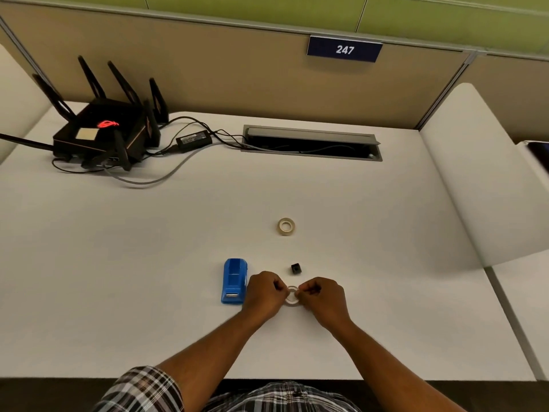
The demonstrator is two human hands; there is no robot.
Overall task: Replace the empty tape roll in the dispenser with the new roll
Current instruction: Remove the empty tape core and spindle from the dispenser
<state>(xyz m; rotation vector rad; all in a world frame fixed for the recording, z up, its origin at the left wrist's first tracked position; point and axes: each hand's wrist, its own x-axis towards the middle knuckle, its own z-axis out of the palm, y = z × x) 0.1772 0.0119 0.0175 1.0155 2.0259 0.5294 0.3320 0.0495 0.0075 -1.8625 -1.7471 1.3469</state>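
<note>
A blue tape dispenser (234, 281) lies on the white desk near its front edge. Just right of it, my left hand (263, 294) and my right hand (322, 298) pinch a thin pale ring, the empty tape roll (292, 296), from either side, low over the desk. A small black spindle piece (295, 268) sits just behind the hands. The new tape roll (286, 226), cream coloured and thicker, lies flat farther back on the desk.
A black router (104, 129) with several antennas stands at the back left, with a power brick (193, 140) and cables trailing to a cable tray slot (310, 143). A beige partition rises behind. A white divider panel (469, 173) bounds the right side.
</note>
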